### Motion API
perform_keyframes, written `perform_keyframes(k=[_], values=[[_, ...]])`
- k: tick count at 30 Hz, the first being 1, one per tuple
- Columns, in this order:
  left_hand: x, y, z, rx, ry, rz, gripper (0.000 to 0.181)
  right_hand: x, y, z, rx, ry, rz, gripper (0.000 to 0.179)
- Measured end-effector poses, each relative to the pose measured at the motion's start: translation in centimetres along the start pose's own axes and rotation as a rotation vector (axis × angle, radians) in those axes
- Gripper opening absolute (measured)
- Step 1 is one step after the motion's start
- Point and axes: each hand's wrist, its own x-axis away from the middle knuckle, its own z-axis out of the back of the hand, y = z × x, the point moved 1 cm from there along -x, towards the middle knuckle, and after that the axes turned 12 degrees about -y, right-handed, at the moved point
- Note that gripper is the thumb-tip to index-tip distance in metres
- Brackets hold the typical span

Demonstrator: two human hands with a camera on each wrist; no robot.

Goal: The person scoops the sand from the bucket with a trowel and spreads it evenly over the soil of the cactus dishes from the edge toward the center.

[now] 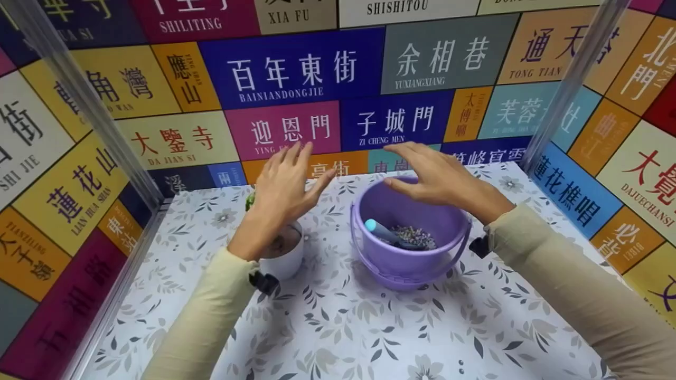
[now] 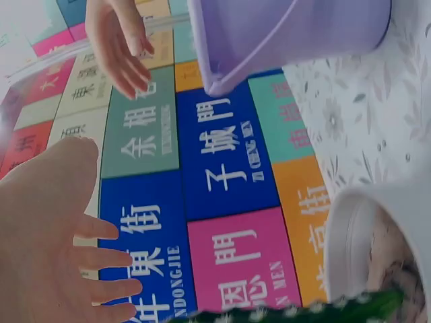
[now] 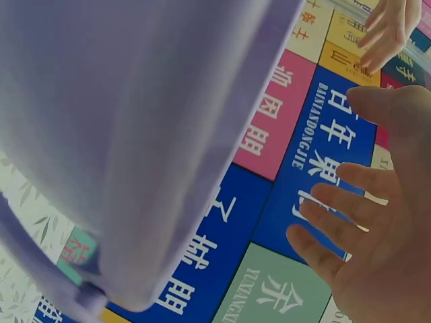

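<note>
Tabletop in white-and-grey floral print [image 1: 338,327], a round purple plastic bucket [image 1: 393,262] on it.
My right hand [image 1: 441,175], at the bucket's one o'clock, and left hand [image 1: 282,184], at ten, hold nothing, fingers loosely extended; round white pot [image 1: 286,262] at nine; turquoise cylindrical tool handle [image 1: 375,227] inside the bucket, towards nine.

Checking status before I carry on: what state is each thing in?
Bucket: upright, open-topped, gravel inside.
Bucket handle: lowered to the near side.
Tool: slanted inside the bucket.
Pot: upright, partly hidden.
Plant: partly visible, condition unclear.
Left hand: holding nothing, raised near the pot.
Right hand: holding nothing, raised near the bucket.
</note>
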Motion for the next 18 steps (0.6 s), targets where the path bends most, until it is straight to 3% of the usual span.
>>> perform_keyframes(k=[8,18], values=[[0.2,2.4,-2.1,0.004,-0.055,-0.083,0.082,0.6,-1.5,-0.8,-0.021,-0.051,0.085,0.055],[0.2,4.0,-5.0,0.062,-0.035,-0.180,0.073,0.9,-2.6,-2.2,-0.143,-0.251,0.310,0.033]])
